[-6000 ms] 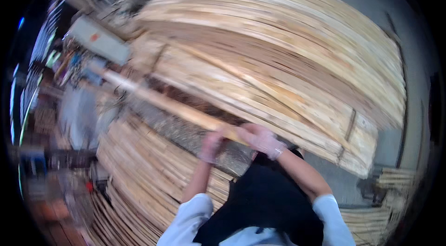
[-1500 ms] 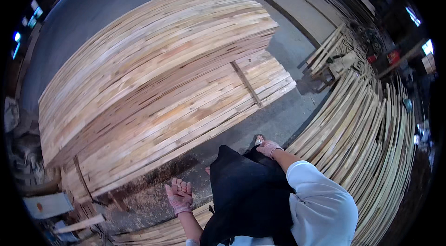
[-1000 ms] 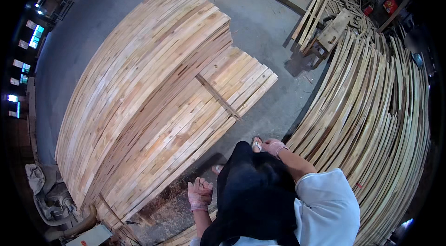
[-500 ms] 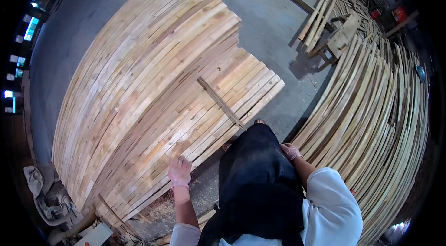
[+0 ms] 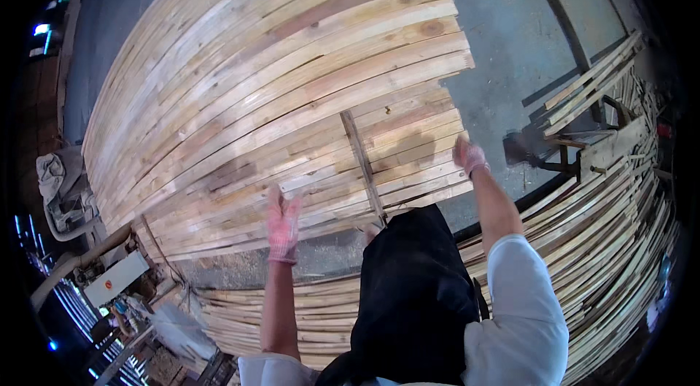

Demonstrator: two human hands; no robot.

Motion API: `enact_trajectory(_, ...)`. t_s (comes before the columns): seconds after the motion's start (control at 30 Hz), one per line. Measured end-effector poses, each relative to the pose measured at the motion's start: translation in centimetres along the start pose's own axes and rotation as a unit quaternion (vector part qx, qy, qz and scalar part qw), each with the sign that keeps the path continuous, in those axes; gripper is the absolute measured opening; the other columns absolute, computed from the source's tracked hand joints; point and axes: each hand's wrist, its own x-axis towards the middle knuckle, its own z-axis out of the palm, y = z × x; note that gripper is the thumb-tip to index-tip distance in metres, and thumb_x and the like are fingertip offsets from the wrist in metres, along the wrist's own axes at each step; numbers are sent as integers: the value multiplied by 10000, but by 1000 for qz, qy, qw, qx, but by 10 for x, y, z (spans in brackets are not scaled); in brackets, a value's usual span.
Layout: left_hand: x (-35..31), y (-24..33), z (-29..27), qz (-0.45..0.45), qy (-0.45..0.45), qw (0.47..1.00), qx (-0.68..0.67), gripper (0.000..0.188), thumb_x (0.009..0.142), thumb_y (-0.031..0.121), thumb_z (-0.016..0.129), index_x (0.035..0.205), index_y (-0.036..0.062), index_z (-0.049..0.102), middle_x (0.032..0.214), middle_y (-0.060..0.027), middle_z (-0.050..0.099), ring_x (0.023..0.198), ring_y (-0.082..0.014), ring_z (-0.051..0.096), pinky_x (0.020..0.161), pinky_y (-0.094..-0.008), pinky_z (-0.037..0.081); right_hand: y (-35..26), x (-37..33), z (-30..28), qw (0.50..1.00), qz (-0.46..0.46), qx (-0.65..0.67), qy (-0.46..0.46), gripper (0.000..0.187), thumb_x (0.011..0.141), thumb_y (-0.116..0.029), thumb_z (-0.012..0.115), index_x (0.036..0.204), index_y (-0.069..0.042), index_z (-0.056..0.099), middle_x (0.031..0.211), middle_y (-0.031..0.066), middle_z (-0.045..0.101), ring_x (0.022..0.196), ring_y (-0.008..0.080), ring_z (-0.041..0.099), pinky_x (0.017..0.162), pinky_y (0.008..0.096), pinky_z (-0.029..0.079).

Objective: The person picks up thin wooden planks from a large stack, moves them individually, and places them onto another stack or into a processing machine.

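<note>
Long pale wooden strips point(image 5: 328, 90) lie side by side in a broad, stacked layer in front of me. The nearer part of the layer sits lower, and a thin crosswise stick point(image 5: 359, 156) rests on it. My left hand point(image 5: 283, 229), in a pinkish-white glove, is over the near edge of the strips with its fingers apart and nothing in it. At the strips' right ends is my right hand point(image 5: 471, 155), gloved the same way. Motion blurs its fingers, and whether it touches a strip I cannot tell.
Loose wooden strips point(image 5: 569, 255) are piled to the right and behind me. A wooden trestle point(image 5: 612, 149) stands at the far right with strips on it. Machinery with a pale box point(image 5: 117, 276) and a thick hose is at the lower left. Grey floor point(image 5: 503, 43) shows beyond the strips' ends.
My view has turned toward the right and come closer to the strips. My right hand has moved from beside my apron out to the strips' right ends. My left hand remains over the near edge.
</note>
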Motion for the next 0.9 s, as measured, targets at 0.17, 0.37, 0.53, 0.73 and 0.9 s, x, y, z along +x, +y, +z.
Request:
enact_trajectory(0.17, 72, 113, 31, 213, 69, 893, 391, 1039, 673, 586, 711, 1424, 29, 257, 1445, -255, 281, 1337, -410, 281, 1097, -468, 246, -119, 112, 27, 991, -126, -34, 21, 154, 890, -243, 561, 822, -108, 586, 719, 41, 572, 665, 178, 528, 572, 323, 425)
enact_trajectory(0.37, 150, 117, 72, 244, 23, 839, 485, 1090, 597, 543, 772, 1426, 70, 246, 1447, -214, 264, 1354, -385, 231, 1111, -511, 169, -209, 138, 65, 970, -206, -109, 65, 157, 891, -259, 562, 871, -105, 585, 767, 49, 581, 698, 186, 543, 600, 330, 439)
enact_trajectory(0.53, 157, 102, 75, 268, 52, 832, 484, 1076, 567, 506, 793, 1417, 105, 269, 1449, -182, 268, 1342, -397, 241, 1103, -515, 184, -222, 147, 78, 969, -208, -123, 58, 172, 891, -272, 563, 912, -102, 585, 806, 55, 589, 725, 193, 555, 624, 337, 450)
enact_trajectory(0.73, 155, 96, 74, 258, 64, 836, 480, 1072, 545, 474, 806, 1415, 135, 279, 1444, -170, 275, 1337, -388, 247, 1100, -515, 191, -211, 141, 89, 969, -202, -132, 45, 202, 891, -287, 564, 962, -99, 584, 853, 63, 598, 757, 201, 570, 653, 344, 463)
enact_trajectory(0.9, 156, 94, 73, 264, 72, 843, 463, 1060, 566, 467, 809, 1421, 156, 266, 1452, -161, 260, 1338, -389, 244, 1099, -510, 200, -199, 128, 95, 968, -208, -134, 29, 233, 891, -300, 564, 1003, -96, 583, 893, 69, 605, 784, 208, 582, 677, 350, 475)
